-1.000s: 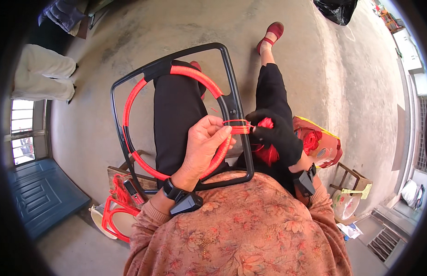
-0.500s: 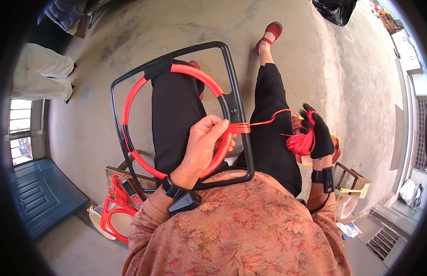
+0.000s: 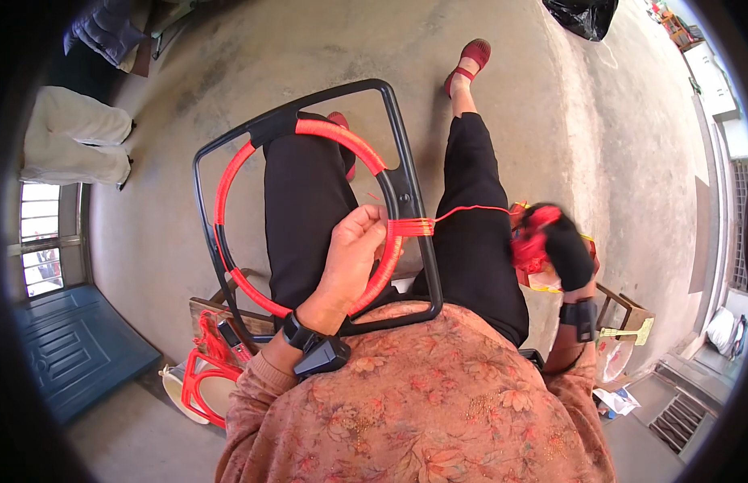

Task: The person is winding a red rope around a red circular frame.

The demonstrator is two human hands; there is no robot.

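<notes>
A black frame [image 3: 405, 129] with rounded corners rests across my lap, with a ring [image 3: 342, 134] inside it largely wrapped in red cord. My left hand [image 3: 351, 256] is closed on the ring's right side, thumb and forefinger pinched beside several flat turns of red cord [image 3: 410, 228]. Those turns bridge the ring and the frame's side bar. From them a single strand [image 3: 474, 208] runs over my thigh to my right hand [image 3: 566, 245]. That hand wears a black glove and holds a bundle of red cord [image 3: 530, 246]; motion smears both.
At my left are a wooden stool [image 3: 202, 310] with loose red cord and a phone [image 3: 233, 338], and a red frame [image 3: 198, 385]. Another person's pale trousers [image 3: 76, 137] show at far left. A black bag [image 3: 582, 16] lies ahead; a wooden stool [image 3: 628, 310] stands right.
My right hand has swung slightly right and down with the cord bundle, and the strand hangs straighter. My left hand has slipped a little left of the cord turns, still on the ring.
</notes>
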